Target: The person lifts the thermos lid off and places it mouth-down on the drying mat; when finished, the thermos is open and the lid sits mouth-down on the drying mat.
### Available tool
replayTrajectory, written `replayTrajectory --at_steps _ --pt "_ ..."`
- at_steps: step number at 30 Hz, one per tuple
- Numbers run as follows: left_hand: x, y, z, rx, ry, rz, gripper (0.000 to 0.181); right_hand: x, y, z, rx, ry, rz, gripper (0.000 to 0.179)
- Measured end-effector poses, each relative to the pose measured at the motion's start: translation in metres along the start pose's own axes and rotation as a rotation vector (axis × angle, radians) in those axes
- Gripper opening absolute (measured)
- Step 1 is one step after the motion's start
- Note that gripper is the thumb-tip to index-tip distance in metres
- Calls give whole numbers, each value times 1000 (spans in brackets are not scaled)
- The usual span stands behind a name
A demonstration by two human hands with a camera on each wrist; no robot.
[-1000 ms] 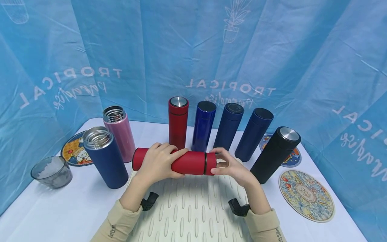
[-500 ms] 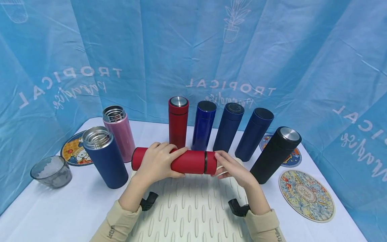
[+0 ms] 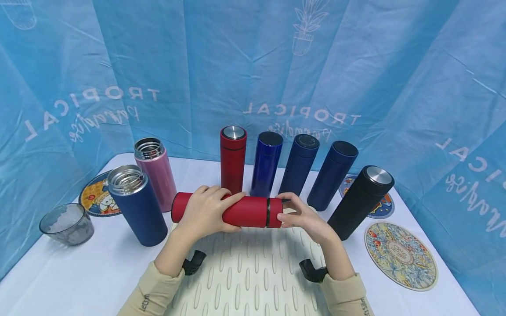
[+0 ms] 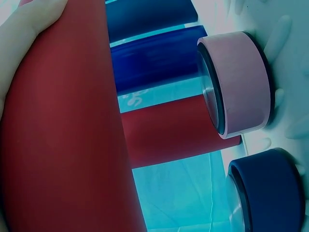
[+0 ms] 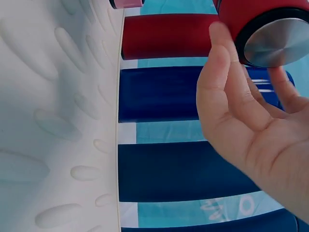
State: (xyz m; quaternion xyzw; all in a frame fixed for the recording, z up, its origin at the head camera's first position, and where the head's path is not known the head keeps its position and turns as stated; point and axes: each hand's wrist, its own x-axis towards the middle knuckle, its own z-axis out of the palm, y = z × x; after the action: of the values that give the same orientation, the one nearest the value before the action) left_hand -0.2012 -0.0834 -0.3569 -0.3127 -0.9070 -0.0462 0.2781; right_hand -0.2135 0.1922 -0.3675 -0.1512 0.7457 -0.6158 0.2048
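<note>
A red thermos (image 3: 247, 212) lies sideways above the white mat, its lid (image 3: 275, 213) toward the right. My left hand (image 3: 208, 212) grips its body from above. At the other end my right hand (image 3: 304, 219) pinches the red lid between thumb and fingers; in the right wrist view the lid's silver top (image 5: 277, 42) faces that palm. A dark ring marks the seam between lid and body. Below the thermos in the left wrist view, a pink lid (image 4: 244, 84) and a navy lid (image 4: 270, 191) sit on the mat; the head view hides both.
Standing behind are a second red thermos (image 3: 233, 162), several blue ones (image 3: 298, 169) and a black one (image 3: 353, 206). At left are lidless pink (image 3: 160, 175) and navy (image 3: 140, 210) thermoses and a glass bowl (image 3: 67, 224). A round patterned coaster (image 3: 401, 256) lies right of the ribbed mat (image 3: 247, 272).
My right fingers loosened and straightened along the lid half a second ago, and now bend around it again with the thumb in front. The left hand keeps its grip; the thermos barely shifted.
</note>
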Motion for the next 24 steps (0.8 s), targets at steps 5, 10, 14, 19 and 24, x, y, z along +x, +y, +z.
replayTrajectory --at_steps 5,10,14,19,24 --pt "0 0 0 -1 1 -1 77 -2 -1 1 -27 -18 -68 60" --pt "-1 -1 1 0 2 -3 77 -3 -2 2 -40 -28 -82 68" --pt "-1 -1 1 0 2 -6 78 -2 -2 2 -49 -47 -46 72" --pt "0 -1 2 5 -4 -3 77 1 0 1 -92 -29 40 59" --pt "0 -1 3 7 -7 1 77 2 3 1 -94 -8 90 57"
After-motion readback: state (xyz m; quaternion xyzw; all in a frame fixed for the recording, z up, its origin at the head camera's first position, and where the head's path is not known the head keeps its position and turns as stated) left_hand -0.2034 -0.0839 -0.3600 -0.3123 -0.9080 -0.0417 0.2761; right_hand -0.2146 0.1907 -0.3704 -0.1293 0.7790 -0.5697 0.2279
